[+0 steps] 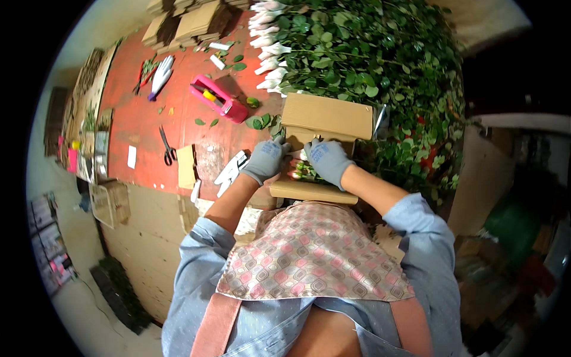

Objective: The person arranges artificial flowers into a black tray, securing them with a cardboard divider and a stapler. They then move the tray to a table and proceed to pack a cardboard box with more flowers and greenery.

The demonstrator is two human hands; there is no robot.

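Note:
A brown cardboard sheet [327, 114] lies in front of me at the table's near edge, with a near flap [314, 193] folded up by my apron. Between the flaps show several pale rosebuds [302, 169] with green. My left hand [266, 159], in a grey glove, is at the cardboard's left edge, fingers curled and partly hidden. Over the middle of the cardboard, my right hand [327, 159], gloved alike, bends its fingers down beside the buds. What its fingertips pinch is hidden.
Leafy stems [369, 65] with white-wrapped ends [267, 53] pile at the far right. On the red table [134, 113] are a pink tape dispenser [220, 100], black scissors [166, 146], a white glove [162, 76], red-handled pruners [143, 76] and white strips [231, 171]. Folded cardboard [199, 22] stacks at the back.

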